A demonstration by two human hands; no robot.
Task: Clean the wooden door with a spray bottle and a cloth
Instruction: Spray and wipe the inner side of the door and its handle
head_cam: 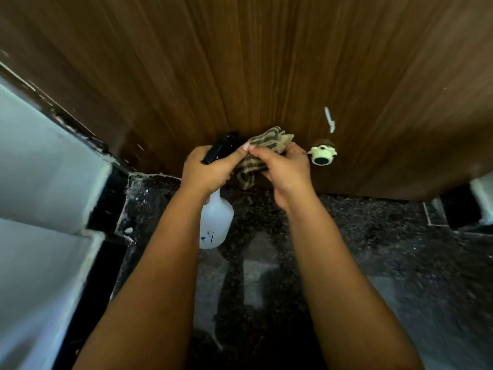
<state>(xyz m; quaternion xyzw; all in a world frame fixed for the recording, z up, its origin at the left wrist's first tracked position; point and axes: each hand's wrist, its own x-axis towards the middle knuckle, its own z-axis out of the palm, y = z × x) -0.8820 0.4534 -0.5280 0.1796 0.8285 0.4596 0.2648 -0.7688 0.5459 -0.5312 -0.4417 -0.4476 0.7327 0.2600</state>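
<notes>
Your shot was dim and soft overall. Daylight fell from the left onto the pale wall [40, 161], the floor [400, 263] showed dull glare, and the frame edges were smeared and bowed by the wide lens.

This looks like a doorway inside a home. A dark wooden door [266, 62] with vertical grain fills the upper view, and a small cream door stopper [322, 155] is fixed low on it. Below lies a polished dark speckled stone floor [386, 249], with a black skirting strip [106, 201] along the pale painted wall [40, 169] on the left, smeared with white paint at its edges
</notes>
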